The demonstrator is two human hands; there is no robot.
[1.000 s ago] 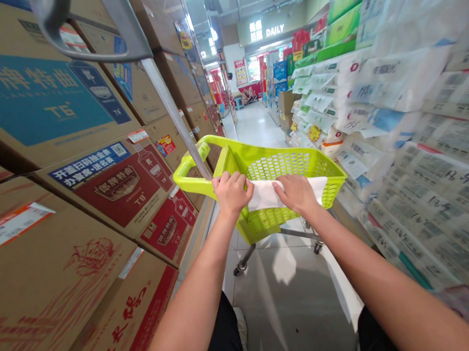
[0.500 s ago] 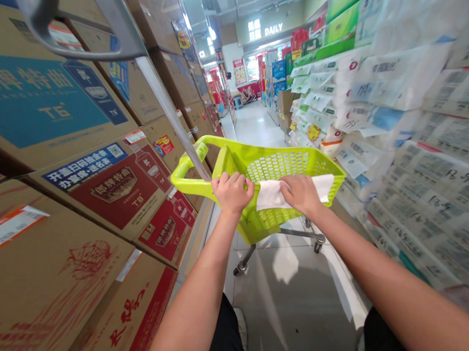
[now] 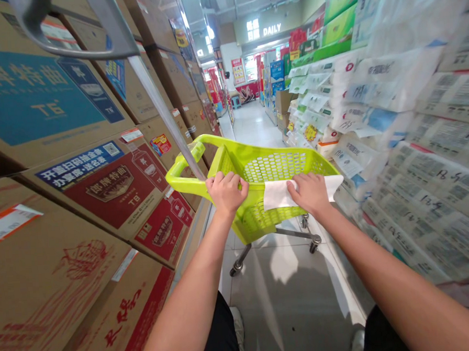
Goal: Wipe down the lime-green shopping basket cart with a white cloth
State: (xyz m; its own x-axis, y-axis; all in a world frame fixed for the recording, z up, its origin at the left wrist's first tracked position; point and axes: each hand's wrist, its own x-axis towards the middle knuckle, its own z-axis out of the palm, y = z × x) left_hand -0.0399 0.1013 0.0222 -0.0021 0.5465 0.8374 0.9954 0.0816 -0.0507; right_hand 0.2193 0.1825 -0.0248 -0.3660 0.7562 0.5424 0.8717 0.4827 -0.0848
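Observation:
A lime-green shopping cart (image 3: pixel 256 216) with a perforated basket stands crosswise in front of me. My left hand (image 3: pixel 227 194) is closed over the near rim, close to the cart's left end. A white cloth (image 3: pixel 277 194) hangs folded over the same rim, further right. My right hand (image 3: pixel 310 192) presses the cloth against the rim, fingers bent over the top and thumb on the near side. The basket's visible inner wall is full of small holes; part of its floor is hidden behind the rim and my hands. A grey cart handle (image 3: pixel 127 34) on a metal post rises at upper left.
Stacked cardboard cartons (image 3: pixel 101 187) line the left side closely. Packs of tissue paper (image 3: pixel 390 151) are piled along the right. The tiled floor (image 3: pixel 250 114) runs on between them toward further shelves. Caster wheels (image 3: pixel 236 268) stand under the cart.
My right hand and the white cloth have slid a little to the right along the rim. My left hand keeps its grip on the rim.

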